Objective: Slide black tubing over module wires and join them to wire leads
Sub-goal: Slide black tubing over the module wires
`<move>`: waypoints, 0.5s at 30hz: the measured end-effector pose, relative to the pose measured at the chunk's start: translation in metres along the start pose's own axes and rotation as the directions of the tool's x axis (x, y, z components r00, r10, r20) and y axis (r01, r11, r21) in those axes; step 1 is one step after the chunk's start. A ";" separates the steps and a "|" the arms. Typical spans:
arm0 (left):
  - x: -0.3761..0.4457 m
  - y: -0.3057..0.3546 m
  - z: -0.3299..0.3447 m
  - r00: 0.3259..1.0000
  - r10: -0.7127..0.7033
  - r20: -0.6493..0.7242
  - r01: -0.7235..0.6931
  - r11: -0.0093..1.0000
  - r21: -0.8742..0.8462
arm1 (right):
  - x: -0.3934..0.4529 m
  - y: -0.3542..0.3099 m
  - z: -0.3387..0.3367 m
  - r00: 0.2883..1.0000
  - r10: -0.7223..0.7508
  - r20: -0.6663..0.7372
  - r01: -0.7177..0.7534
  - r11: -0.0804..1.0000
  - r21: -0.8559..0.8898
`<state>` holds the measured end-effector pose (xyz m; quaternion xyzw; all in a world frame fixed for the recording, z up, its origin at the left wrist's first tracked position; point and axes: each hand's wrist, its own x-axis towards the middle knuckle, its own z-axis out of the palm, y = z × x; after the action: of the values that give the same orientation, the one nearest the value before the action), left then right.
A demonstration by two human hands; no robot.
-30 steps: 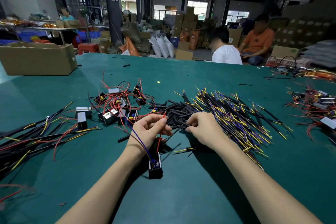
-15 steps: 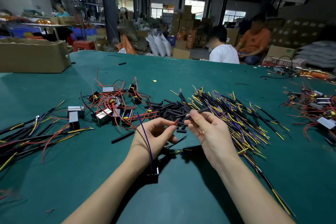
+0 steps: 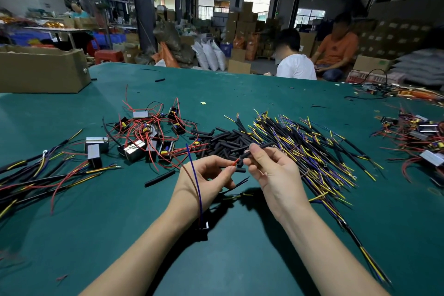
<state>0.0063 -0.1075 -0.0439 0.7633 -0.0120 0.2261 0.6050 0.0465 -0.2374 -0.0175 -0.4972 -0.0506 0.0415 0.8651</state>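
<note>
The desk (image 3: 264, 94) is covered in a dark green, matt, smooth-looking sheet. The black tubing pieces (image 3: 225, 143) look like dull, matt plastic. The modules (image 3: 134, 149) have black plastic cases, some with shiny silvery metal faces that catch the light. The red wires (image 3: 144, 127) and the blue wire (image 3: 195, 182) carry smooth, slightly glossy plastic insulation. The box (image 3: 43, 72) is plain brown cardboard, matt.
</note>
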 end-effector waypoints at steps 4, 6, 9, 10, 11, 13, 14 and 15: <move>-0.001 0.001 0.001 1.000 0.000 -0.010 -0.001 1.000 -0.012 | -0.002 0.003 0.001 0.998 0.009 0.065 -0.003 0.996 -0.094; -0.001 0.003 0.002 0.999 -0.004 -0.032 0.003 1.000 -0.031 | -0.002 0.004 0.001 0.996 0.008 0.085 0.005 0.989 -0.149; 0.000 0.005 0.002 0.998 -0.047 -0.036 0.045 0.998 -0.040 | -0.003 0.005 0.000 0.994 -0.006 0.110 0.034 0.967 -0.253; 0.000 0.005 0.001 0.998 -0.059 -0.027 0.059 0.998 -0.032 | -0.003 0.006 -0.001 0.992 -0.007 0.129 0.047 0.950 -0.310; 0.000 0.005 0.000 0.998 -0.062 -0.015 0.062 0.998 -0.016 | -0.004 0.007 -0.001 0.988 0.004 0.153 0.053 0.929 -0.367; 0.001 0.005 -0.004 0.998 -0.053 0.021 0.052 0.998 0.030 | -0.005 0.009 -0.002 0.982 0.036 0.188 0.054 0.891 -0.450; 0.000 0.005 -0.006 0.998 -0.042 0.041 0.039 0.998 0.053 | -0.005 0.009 -0.003 0.979 0.046 0.199 0.055 0.878 -0.475; 0.000 0.005 -0.008 0.998 -0.021 0.055 0.017 0.996 0.084 | -0.006 0.008 -0.003 0.976 0.053 0.212 0.058 0.872 -0.487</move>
<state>0.0023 -0.1017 -0.0375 0.7941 -0.0121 0.1994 0.5740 0.0411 -0.2360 -0.0263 -0.6925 -0.1550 0.0806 0.6999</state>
